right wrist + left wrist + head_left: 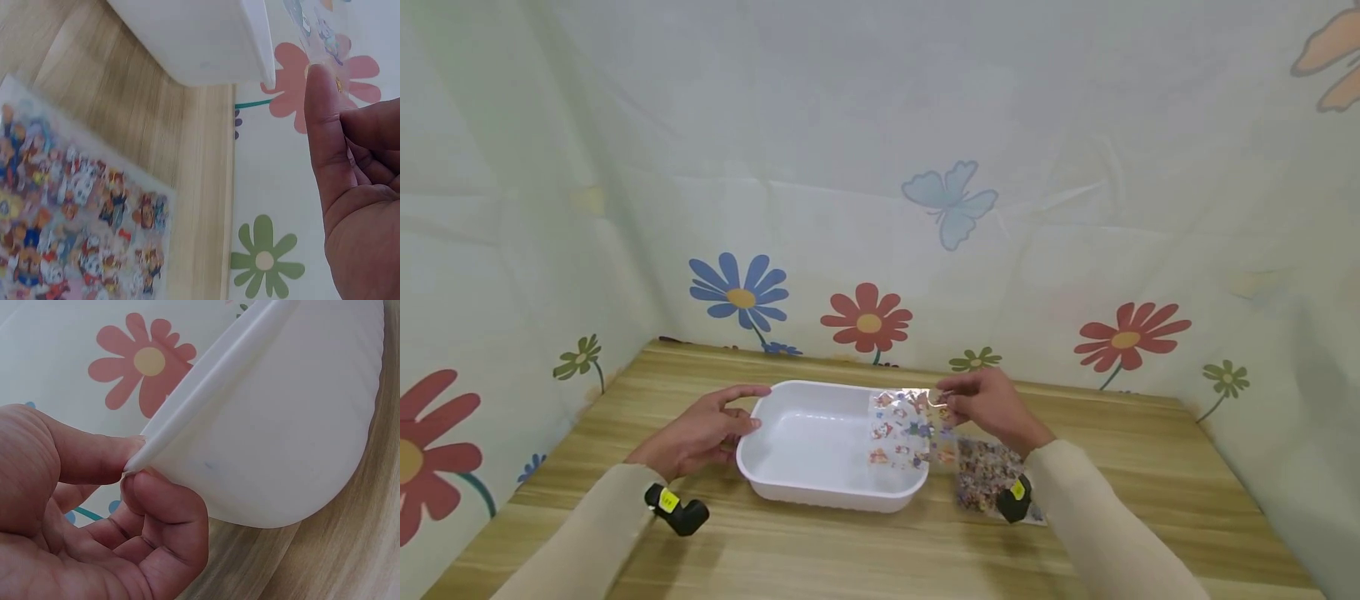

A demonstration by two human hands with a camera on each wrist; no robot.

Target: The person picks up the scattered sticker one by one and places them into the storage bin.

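Observation:
A white plastic basin (820,442) stands on the wooden table. At its left end my left hand (707,429) pinches the rim (200,394) between thumb and a curled finger, plain to see in the left wrist view. My right hand (992,408) holds a clear sheet of cartoon stickers (898,429) by its right edge, over the right end of the basin. In the right wrist view, thumb and finger pinch that sheet (328,37). Beneath my right forearm lies a stack of similar sticker sheets (988,475), partly hidden by the wrist.
The wooden table (820,558) runs back to a pale cloth backdrop (820,117) printed with flowers and a butterfly. Cloth also hangs at both sides. A black wrist camera (677,510) is strapped to my left wrist, another (1015,498) to the right.

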